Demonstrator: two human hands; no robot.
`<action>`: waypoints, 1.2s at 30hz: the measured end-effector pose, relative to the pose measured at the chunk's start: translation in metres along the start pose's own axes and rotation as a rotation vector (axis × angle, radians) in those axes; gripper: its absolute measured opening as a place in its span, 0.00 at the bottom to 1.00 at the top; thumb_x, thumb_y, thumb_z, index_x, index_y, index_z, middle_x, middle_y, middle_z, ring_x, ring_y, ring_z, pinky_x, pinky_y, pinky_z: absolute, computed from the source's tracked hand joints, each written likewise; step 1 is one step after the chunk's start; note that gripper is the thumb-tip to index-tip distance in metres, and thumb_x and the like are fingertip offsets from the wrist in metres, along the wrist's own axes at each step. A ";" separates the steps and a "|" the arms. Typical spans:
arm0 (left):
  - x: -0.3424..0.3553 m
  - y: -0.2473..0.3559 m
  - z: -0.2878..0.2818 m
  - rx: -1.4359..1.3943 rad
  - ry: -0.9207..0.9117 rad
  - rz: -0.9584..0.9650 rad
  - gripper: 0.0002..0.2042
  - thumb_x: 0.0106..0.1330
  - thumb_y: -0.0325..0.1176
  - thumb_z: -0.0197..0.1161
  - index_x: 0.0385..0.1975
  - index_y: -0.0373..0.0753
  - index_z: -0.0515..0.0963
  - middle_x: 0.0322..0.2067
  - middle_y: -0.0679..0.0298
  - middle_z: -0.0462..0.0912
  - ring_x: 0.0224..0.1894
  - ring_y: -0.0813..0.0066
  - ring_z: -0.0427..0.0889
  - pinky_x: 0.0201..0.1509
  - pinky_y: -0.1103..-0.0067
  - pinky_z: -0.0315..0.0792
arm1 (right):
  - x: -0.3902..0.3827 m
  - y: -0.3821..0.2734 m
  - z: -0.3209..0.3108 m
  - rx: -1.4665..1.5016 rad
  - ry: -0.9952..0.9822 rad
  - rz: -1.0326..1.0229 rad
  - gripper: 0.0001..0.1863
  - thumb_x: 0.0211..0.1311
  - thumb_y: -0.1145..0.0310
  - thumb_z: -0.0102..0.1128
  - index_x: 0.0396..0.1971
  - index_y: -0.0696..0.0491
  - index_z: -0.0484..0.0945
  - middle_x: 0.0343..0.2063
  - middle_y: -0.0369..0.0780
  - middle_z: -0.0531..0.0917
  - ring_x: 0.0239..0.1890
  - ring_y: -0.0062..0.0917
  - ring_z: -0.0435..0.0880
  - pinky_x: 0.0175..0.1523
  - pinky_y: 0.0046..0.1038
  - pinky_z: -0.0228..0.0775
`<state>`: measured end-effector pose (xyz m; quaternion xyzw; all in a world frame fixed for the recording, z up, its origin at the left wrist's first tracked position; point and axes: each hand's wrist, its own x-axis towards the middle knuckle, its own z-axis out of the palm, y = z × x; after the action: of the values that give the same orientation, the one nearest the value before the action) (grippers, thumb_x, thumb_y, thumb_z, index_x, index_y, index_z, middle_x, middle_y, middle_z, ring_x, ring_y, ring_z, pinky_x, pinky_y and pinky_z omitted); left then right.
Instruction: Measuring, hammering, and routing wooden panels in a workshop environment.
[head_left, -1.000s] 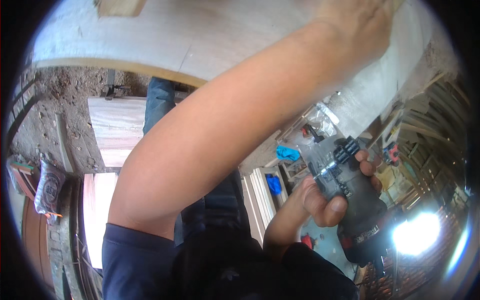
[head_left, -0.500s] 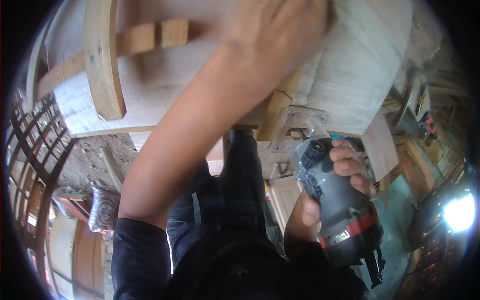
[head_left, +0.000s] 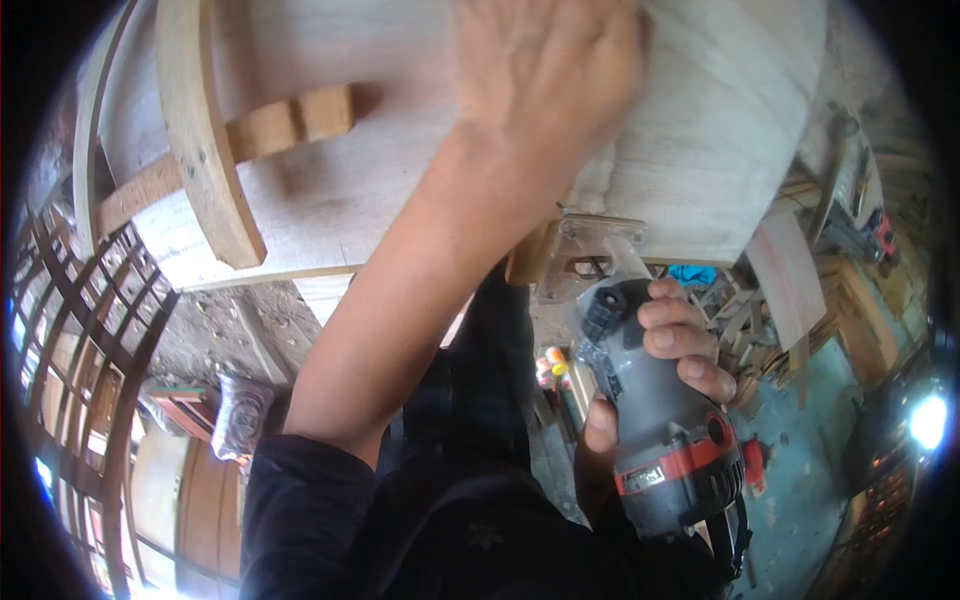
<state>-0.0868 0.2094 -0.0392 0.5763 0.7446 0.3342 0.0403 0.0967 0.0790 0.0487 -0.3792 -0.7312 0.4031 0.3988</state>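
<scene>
Grey and red, a power tool (head_left: 650, 390) sits in the right hand (head_left: 685, 340), fingers wrapped around its body, its clear plate (head_left: 590, 238) just beside the edge of a pale wooden board (head_left: 720, 130). The left hand (head_left: 550, 70) is over the board; blur hides its fingers, so I cannot tell whether they grip anything. Farther off lies a shiny bag (head_left: 240, 415).

From where I stand, this is a rough woodworking workshop: a grey, black and red power tool with a clear plastic base (head_left: 660, 410) at the edge of a broad, pale wooden panel (head_left: 710, 140), a jumble of thin brown wooden offcuts (head_left: 740, 314) beyond, a grey-brown earthen-looking floor (head_left: 205, 328) flecked with small bits, and a dark lattice (head_left: 120, 425) to one side.
</scene>
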 end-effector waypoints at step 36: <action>-0.005 0.000 0.017 0.036 0.065 -0.029 0.27 0.79 0.39 0.37 0.74 0.34 0.62 0.74 0.48 0.61 0.78 0.39 0.51 0.78 0.36 0.37 | -0.014 0.016 -0.018 -0.002 0.006 -0.078 0.35 0.54 0.55 0.65 0.62 0.50 0.67 0.53 0.43 0.78 0.58 0.43 0.73 0.68 0.56 0.61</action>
<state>-0.0774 0.2127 -0.0536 0.5550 0.7595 0.3390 0.0105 0.1222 0.0786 0.0373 -0.3520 -0.7448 0.3851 0.4160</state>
